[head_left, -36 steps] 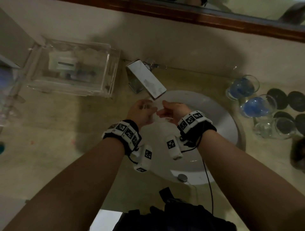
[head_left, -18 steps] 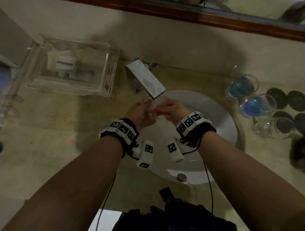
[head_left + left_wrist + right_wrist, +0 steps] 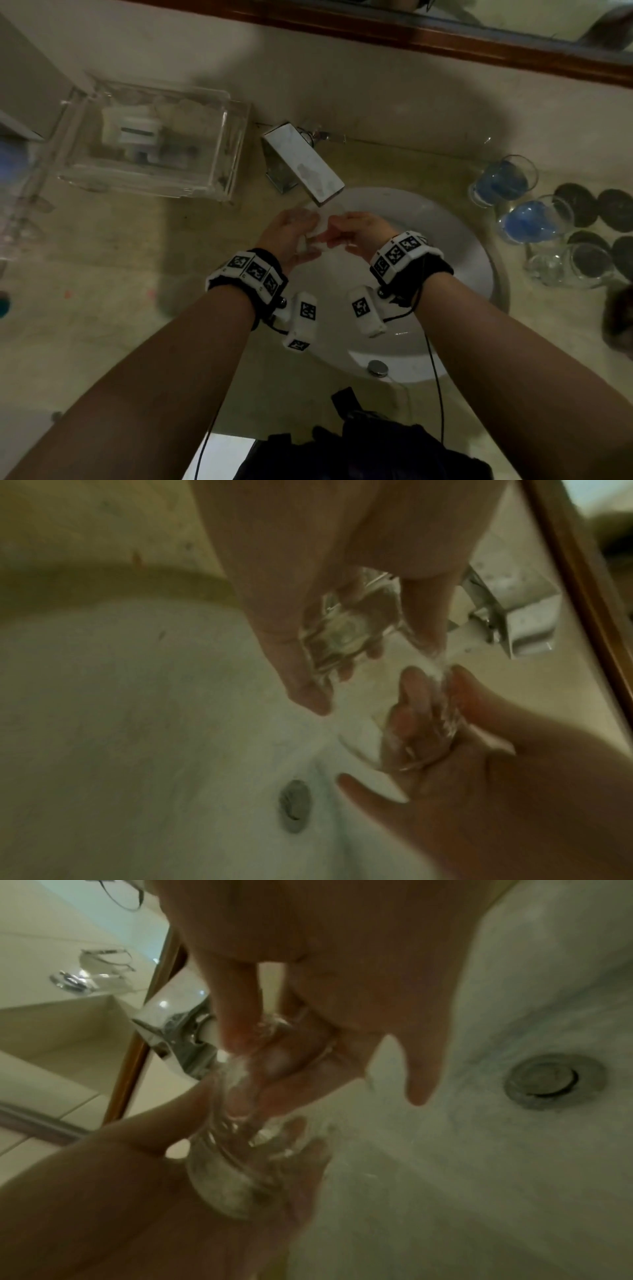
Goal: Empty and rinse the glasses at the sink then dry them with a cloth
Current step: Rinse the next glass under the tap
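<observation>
Over the white sink [image 3: 455,260] I hold one clear glass [image 3: 317,236] under the square chrome tap [image 3: 305,164], and water runs onto it. My left hand [image 3: 291,236] grips its thick base [image 3: 342,634]. My right hand [image 3: 352,229] has fingers [image 3: 411,696] pushed inside the bowl and its thumb outside, pinching the wall. The right wrist view shows the same glass [image 3: 236,1183] lying tilted between both hands. Two glasses of blue liquid [image 3: 503,181] [image 3: 534,219] and one clear empty glass [image 3: 565,267] stand on the counter to the right.
Several dark round coasters [image 3: 613,209] lie beyond the glasses at the far right. A clear acrylic box [image 3: 154,144] sits on the beige counter at the back left. The drain [image 3: 548,1081] lies in the basin below my hands. A wood-framed mirror [image 3: 479,37] runs along the wall.
Both hands have shifted with the glass a little up and toward the tap's spout. My right fingers have turned inside the glass. The glasses on the counter have not moved.
</observation>
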A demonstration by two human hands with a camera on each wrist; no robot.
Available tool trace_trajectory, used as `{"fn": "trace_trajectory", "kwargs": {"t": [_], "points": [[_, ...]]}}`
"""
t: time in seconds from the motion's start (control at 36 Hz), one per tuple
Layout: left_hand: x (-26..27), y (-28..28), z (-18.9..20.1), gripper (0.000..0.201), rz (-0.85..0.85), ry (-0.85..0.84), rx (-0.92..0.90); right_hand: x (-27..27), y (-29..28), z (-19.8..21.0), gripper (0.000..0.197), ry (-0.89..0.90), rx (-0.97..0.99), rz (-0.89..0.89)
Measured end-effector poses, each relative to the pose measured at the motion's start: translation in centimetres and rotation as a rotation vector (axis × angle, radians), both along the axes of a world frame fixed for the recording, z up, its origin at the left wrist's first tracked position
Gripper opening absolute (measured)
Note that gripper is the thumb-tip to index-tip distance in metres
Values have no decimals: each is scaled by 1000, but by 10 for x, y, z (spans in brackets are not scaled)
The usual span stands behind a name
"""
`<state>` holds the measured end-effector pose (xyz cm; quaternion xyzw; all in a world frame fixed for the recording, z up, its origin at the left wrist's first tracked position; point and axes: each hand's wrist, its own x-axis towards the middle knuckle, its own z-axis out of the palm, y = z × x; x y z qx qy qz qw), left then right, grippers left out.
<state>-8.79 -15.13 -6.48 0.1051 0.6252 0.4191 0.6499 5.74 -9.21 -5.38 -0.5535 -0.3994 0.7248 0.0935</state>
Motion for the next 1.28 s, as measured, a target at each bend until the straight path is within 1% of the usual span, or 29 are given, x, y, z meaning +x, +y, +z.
{"fn": "trace_trajectory", "kwargs": {"t": [0.06, 0.08, 0.19, 0.22, 0.25, 0.28, 0.33, 0.36, 0.39, 0.44, 0.5, 0.53, 0.56, 0.64, 0.72, 0.75, 0.89, 1.0, 1.08, 1.14, 1.22, 1.28], "points": [[0, -1, -2, 20, -38, 82, 26, -1, 1, 2, 18, -49, -60, -4], [0, -1, -3, 21, -39, 83, 30, -1, 2, 3, 19, -40, -78, -17], [1, 0, -1, 13, 55, -22, -23, -5, 3, 8, 23, 126, -16, -79], [1, -1, -1, 21, 48, -45, -38, -5, 2, 8, 22, 135, 5, -56], [1, -1, -2, 27, 21, -66, -47, -4, 1, 9, 21, 132, 22, -16], [0, -2, -1, 26, 3, -76, -47, -4, 0, 9, 19, 131, 32, 19], [-1, -3, -2, 12, 31, -80, -40, -2, 0, 8, 18, 105, 26, 48], [-2, -3, -4, 11, 59, -73, -31, 0, 0, 7, 17, 57, 19, 54], [-2, -2, -5, 15, 82, -64, -23, 1, 0, 7, 15, 3, 8, 61], [-2, -1, -7, 19, 113, -74, -25, 0, 2, 6, 13, -43, -6, 41], [-3, 0, -8, 17, 86, -81, -51, -4, 2, 8, 16, -13, 20, 2], [-4, 0, -7, 21, 43, -72, -66, -6, 1, 10, 17, -5, 67, 7], [-5, 0, -5, 31, -5, -64, -84, -8, 0, 13, 18, -16, 137, 43], [-6, 0, -1, 52, -110, -81, -148, -12, -4, 15, 14, -120, 352, 229], [-8, 1, 1, 65, -179, -58, -210, -11, -5, 16, 1, -202, 423, 366], [-8, 0, 2, 65, -198, -52, -219, -11, -6, 16, 4, -200, 425, 380], [-9, 0, 3, 57, -172, -19, -233, -11, -9, 15, 6, -171, 404, 374], [-8, 1, 0, 52, -123, 30, -211, -15, -8, 14, 8, -204, 428, 349], [-5, 2, -1, 45, -63, 30, -203, -20, -8, 15, 2, -214, 443, 311], [-4, 3, -2, 46, -44, 26, -199, -22, -7, 15, 4, -218, 450, 274], [-2, 3, -4, 54, -30, 44, -172, -22, -6, 12, 11, -217, 441, 250], [0, 3, -7, 58, -21, 52, -141, -21, -7, 11, 11, -219, 443, 242]]}}
